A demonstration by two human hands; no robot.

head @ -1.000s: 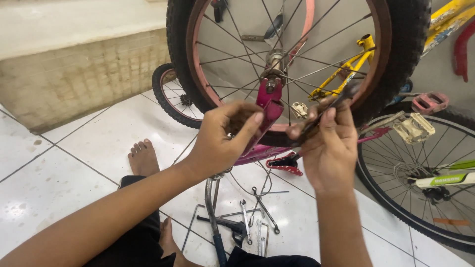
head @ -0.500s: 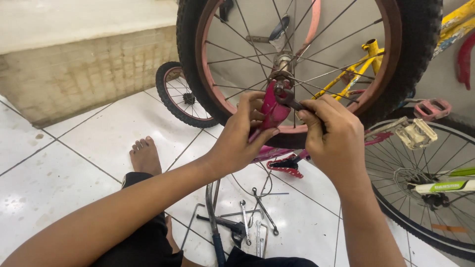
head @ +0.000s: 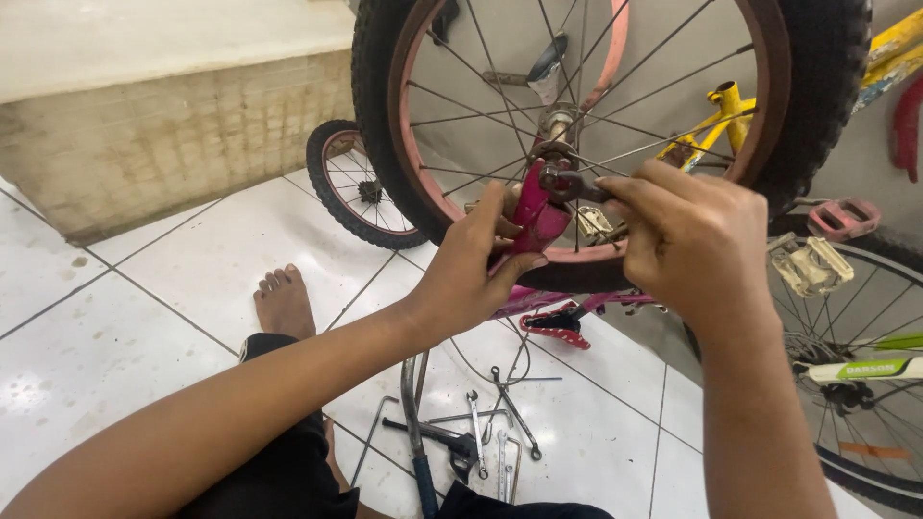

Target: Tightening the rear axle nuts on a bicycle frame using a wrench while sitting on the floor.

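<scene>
Floor tiles (head: 144,317), white and a little stained, leave open room across the left and lower left of the frame, bounded at upper left by a pale stone step (head: 163,125). Toward the centre the room narrows: a bare foot (head: 285,303) rests on the tiles, a small wheel (head: 354,187) leans behind it, and loose wrenches and tools (head: 481,437) lie scattered at the lower centre. At the right edge another bicycle wheel (head: 865,384) and pale pedals (head: 812,264) crowd in.

Filling the upper middle is a large bicycle wheel (head: 596,106) with black tyre and pink rim, its spokes running to the hub. The left hand (head: 471,274) is curled closed around the magenta fork end (head: 536,219) just below the hub, thumb and fingers pressed on it. The right hand (head: 687,240), in the centre right, is closed around a dark wrench (head: 567,185), whose head sits at the axle nut (head: 550,173) in the wheel's centre. Both hands are just beside each other, in front of the spokes.
</scene>
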